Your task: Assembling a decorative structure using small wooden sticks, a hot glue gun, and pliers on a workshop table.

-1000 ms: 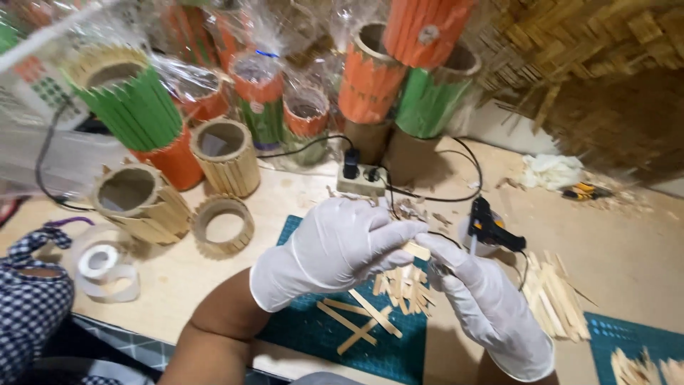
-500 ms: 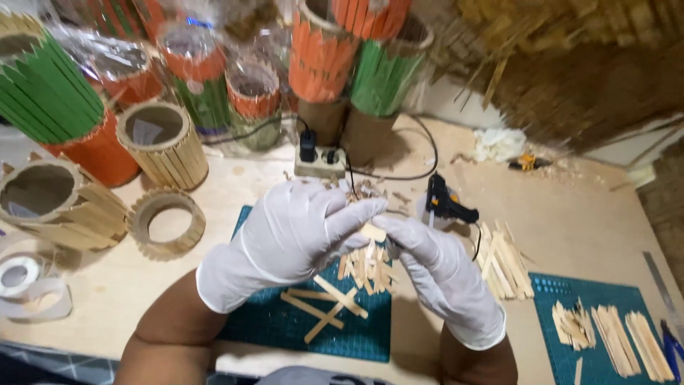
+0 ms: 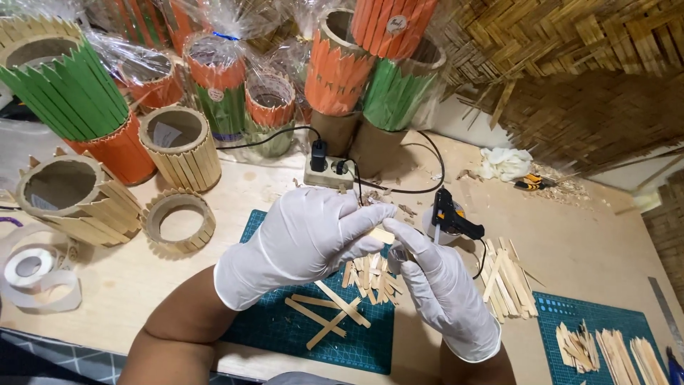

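Both of my hands wear white gloves and meet over a dark green cutting mat (image 3: 274, 324). My left hand (image 3: 306, 239) pinches one end of a short pale wooden stick (image 3: 382, 235). My right hand (image 3: 442, 289) closes its fingertips on the stick's other end. Under the hands lies a small heap of cut stick pieces (image 3: 370, 274). Three longer sticks (image 3: 329, 314) lie crossed on the mat nearer to me. A black glue gun (image 3: 452, 217) stands just beyond my right hand.
A white power strip (image 3: 329, 171) with black cables sits behind the mat. Stick-clad cardboard cylinders (image 3: 178, 146), plain, green and orange, crowd the back and left. More sticks (image 3: 506, 278) lie at right, a second green mat (image 3: 605, 342) holds several piles, and tape rolls (image 3: 32, 271) sit far left.
The view has shifted slightly. My two hands stay together over the mat, working the short stick between their fingertips; nothing else on the table has moved.
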